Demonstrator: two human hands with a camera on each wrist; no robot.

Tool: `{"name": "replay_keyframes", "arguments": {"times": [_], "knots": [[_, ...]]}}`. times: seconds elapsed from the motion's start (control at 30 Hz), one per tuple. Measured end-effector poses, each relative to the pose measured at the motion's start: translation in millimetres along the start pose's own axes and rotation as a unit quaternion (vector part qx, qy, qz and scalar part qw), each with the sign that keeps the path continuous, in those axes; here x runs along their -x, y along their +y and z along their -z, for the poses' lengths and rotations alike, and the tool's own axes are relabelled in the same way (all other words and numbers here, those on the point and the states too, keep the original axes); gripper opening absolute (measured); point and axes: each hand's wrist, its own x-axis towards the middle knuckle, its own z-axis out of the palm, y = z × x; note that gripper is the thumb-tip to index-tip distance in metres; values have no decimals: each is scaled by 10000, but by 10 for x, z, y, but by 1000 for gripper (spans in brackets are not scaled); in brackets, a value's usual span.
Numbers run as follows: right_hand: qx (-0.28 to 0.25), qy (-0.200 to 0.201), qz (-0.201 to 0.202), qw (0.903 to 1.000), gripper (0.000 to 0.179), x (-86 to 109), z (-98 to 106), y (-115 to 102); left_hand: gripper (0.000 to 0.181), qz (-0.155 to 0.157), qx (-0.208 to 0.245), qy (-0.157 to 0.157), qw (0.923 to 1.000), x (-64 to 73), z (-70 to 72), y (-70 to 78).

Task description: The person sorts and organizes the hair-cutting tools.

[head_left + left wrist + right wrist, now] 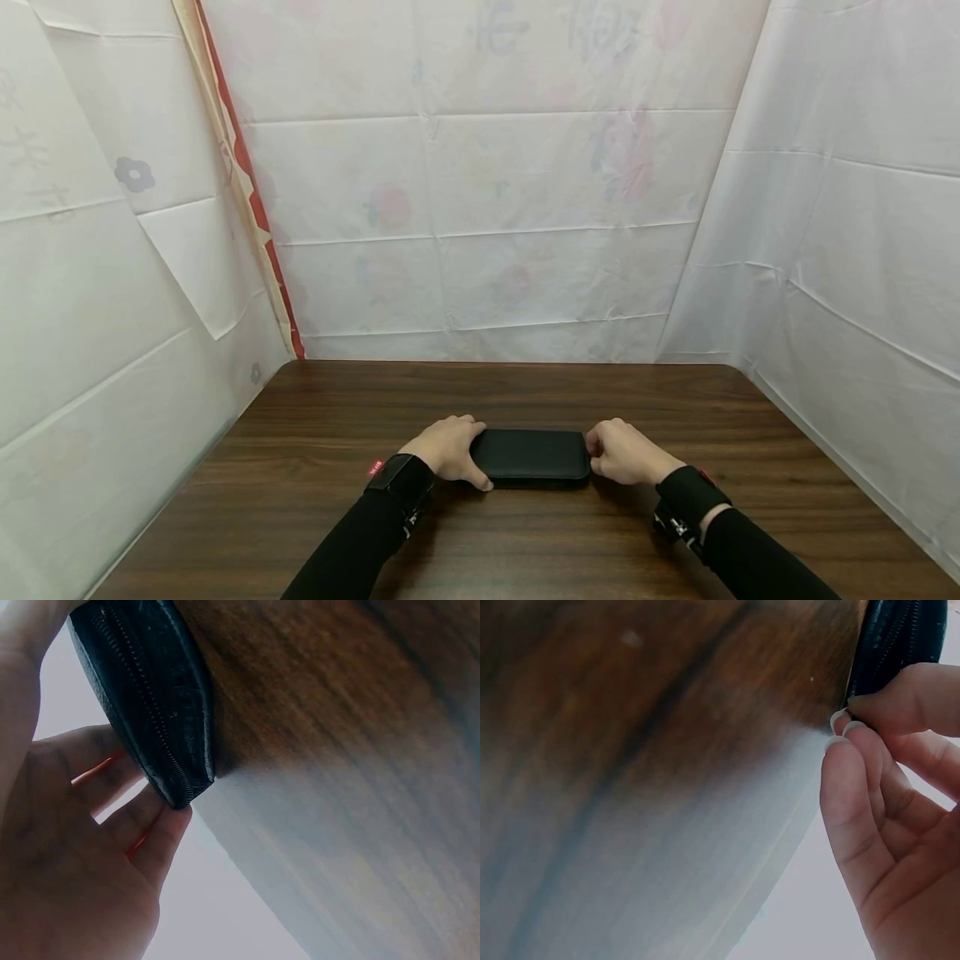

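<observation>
A black zip wallet [529, 456] lies flat on the brown wooden table, its long side facing me. My left hand [447, 450] holds its left end, thumb along the near edge and fingers round the far side. The left wrist view shows the zipper [154, 705] running along that end, with the teeth closed. At the opposite end, my right hand [626, 452] has its thumb and fingertips pinched together at the wallet's edge. In the right wrist view those fingertips [840, 754] meet beside the black end; what lies between them is mostly hidden.
The wood-grain table [525, 392] stretches out around the wallet. White printed sheets [487, 183] hang behind it and along both sides. A red and cream strip [251, 187] runs down the back left corner.
</observation>
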Motion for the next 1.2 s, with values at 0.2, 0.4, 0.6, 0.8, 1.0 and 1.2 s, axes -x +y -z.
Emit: {"name": "replay_keyframes", "arguments": {"times": [0.2, 0.4, 0.6, 0.8, 1.0, 1.2], "knots": [[-66, -23, 20, 10000, 24, -2, 11, -3, 94, -8, -14, 22, 10000, -6, -2, -8], [-139, -23, 57, 9999, 25, 7, 16, 1, 94, -27, -26, 41, 10000, -8, -6, -3], [-59, -39, -25, 10000, 24, 9, 7, -3, 94, -1, -7, 24, 10000, 2, -6, 2], [-52, -69, -76, 9999, 26, 10, 3, -19, 94, 34, 2, 35, 10000, 14, -3, 6], [-97, -55, -52, 9999, 25, 19, 5, -31, 94, 4, -25, 52, 10000, 14, -2, 10], [-126, -57, -8, 9999, 26, 27, 10, -32, 94, -10, -18, 59, 10000, 19, 2, 16]]}}
